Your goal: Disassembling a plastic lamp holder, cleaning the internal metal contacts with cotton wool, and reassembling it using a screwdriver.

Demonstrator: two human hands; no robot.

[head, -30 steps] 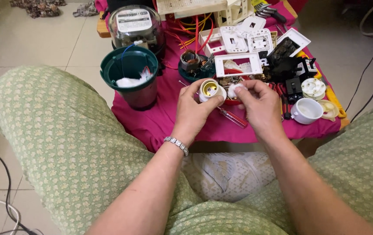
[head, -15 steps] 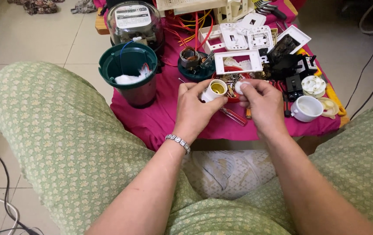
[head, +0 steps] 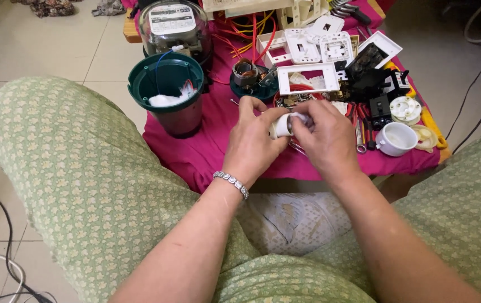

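- While both hands grip it, the small white plastic lamp-holder (head: 281, 125) sits between them above the front edge of the bench: left hand (head: 254, 140) clamped round the body, right hand (head: 323, 134) pinched on its open end.
- Judgement: mating or twisting a part that small wants the left hand as a fixed anchor, the right doing short turns on axis. Most of it is hidden by fingers, so I can't tell the fit.
- Holder: smooth, glossy, cylindrical moulding.
- Left wrist: linked metal bracelet (head: 231, 183).
- Magenta cloth (head: 206, 151) on the bench: soft, creased.
- Just beside the left hand: dark green plastic tub (head: 167, 95), round, white wadding inside.
- Beyond the hands: white rectangular plastic switch frame (head: 309, 78), hard and flat; red wires (head: 251, 31).
- Right of the hands: small white ceramic-looking cup (head: 395, 138).
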